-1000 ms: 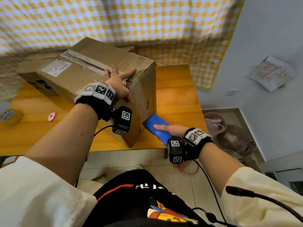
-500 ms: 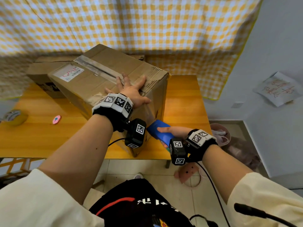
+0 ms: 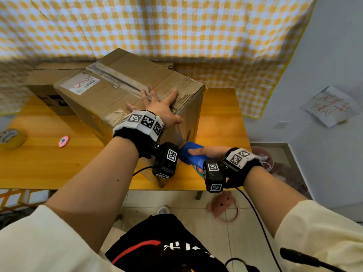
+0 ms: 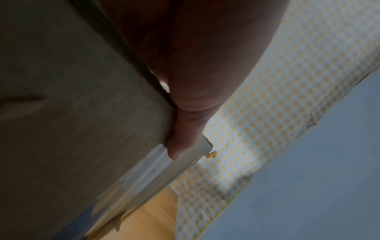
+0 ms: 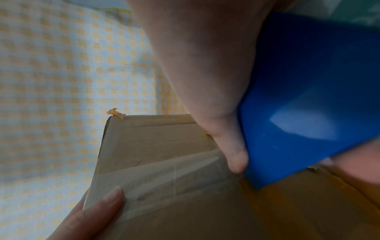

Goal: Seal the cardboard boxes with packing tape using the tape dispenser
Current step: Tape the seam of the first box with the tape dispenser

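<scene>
brown box (image 3: 117,91), blue dispenser (image 3: 191,157), yellow-checked curtain (image 3: 176,26)

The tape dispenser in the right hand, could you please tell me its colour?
Blue: the tape dispenser shows best in the right wrist view.

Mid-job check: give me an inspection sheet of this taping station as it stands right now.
Surface: orange wooden table, bearing two boxes.
Job's things: large brown cardboard box, top seam taped; blue plastic tape dispenser against its near side.
Clutter: yellowish tape roll; small pink object; second brown box behind.
Hands: left hand spread flat on the box top; right hand grips the dispenser.
Cables: black wrist-camera cable.
Surroundings: yellow checked cloth; paper note on the wall.
</scene>
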